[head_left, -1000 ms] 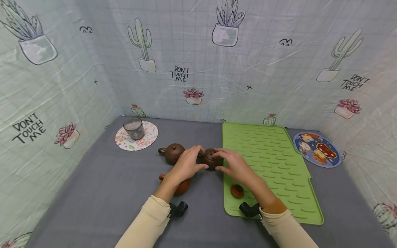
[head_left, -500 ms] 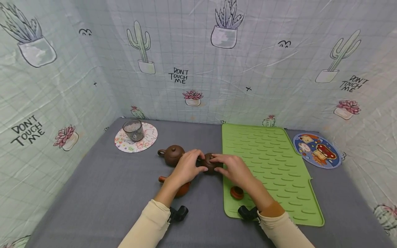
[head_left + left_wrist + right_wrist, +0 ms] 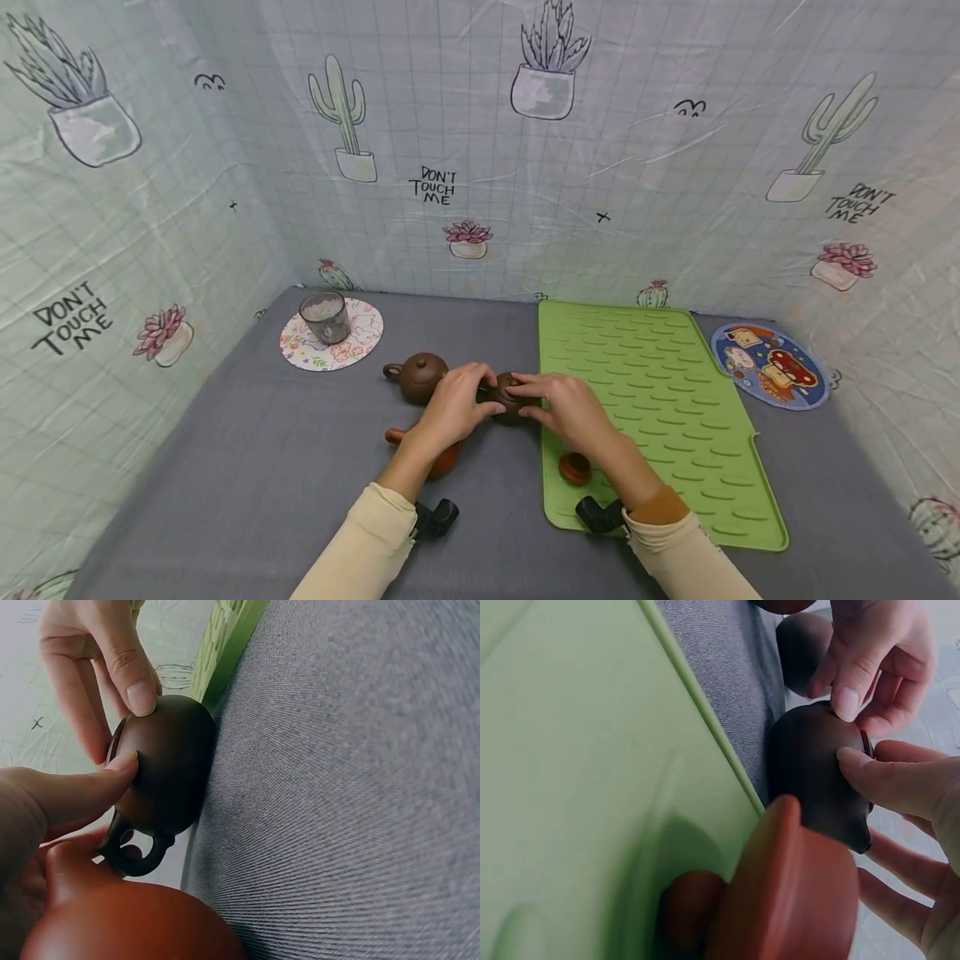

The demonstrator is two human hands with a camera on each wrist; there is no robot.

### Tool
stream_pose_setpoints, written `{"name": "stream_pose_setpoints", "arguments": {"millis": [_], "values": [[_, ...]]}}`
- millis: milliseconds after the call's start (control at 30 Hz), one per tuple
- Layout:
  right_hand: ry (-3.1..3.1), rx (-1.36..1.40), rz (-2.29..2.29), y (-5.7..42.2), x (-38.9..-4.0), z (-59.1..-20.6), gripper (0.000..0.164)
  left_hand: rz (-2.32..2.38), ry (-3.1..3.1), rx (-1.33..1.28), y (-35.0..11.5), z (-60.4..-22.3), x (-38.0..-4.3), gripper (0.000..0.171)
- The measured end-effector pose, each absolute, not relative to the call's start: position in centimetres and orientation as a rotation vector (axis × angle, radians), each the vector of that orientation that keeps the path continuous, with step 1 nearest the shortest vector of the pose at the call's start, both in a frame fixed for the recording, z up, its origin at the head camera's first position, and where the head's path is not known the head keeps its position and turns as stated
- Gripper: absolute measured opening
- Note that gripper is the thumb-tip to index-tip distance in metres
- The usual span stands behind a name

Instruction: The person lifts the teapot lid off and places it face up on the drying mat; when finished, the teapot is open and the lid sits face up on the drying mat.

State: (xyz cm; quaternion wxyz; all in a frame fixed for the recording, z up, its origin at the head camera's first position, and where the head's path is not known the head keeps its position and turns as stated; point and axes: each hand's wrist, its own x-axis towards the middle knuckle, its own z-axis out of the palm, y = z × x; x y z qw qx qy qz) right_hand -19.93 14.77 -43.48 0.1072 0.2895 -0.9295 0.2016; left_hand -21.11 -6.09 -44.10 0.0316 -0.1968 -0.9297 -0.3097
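Both hands are at a small dark brown teapot (image 3: 510,408) on the grey cloth, just left of the green mat. My left hand (image 3: 456,404) holds its handle side, with the thumb on the body, as the left wrist view shows. From the spout side my right hand (image 3: 566,404) grips it, thumb on the body (image 3: 814,761) and fingers reaching over toward the lid. A second dark brown teapot (image 3: 422,379) stands to the left. Under my left forearm sits a reddish-brown teapot (image 3: 135,922), partly hidden. A reddish lid (image 3: 575,468) lies upside down on the mat.
The green ridged mat (image 3: 660,392) covers the right-middle of the table. At the back left, a dark glass cup (image 3: 326,318) stands on a round floral coaster (image 3: 366,325). A blue patterned coaster (image 3: 772,367) lies at the far right. Printed cloth walls (image 3: 480,125) surround the table.
The dark brown teapot and both hands have come very slightly nearer. My right fingers have shifted a little at the lid. The other items stay put; the head view tilts slightly.
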Motion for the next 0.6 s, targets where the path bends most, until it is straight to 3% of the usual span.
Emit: {"name": "stream_pose_setpoints", "arguments": {"millis": [600], "values": [[-2.662,0.857,0.631,14.93,-20.17,-43.41,0.040,-0.943,-2.883,-0.586,-6.11,-44.12,-21.36,0.029]]}}
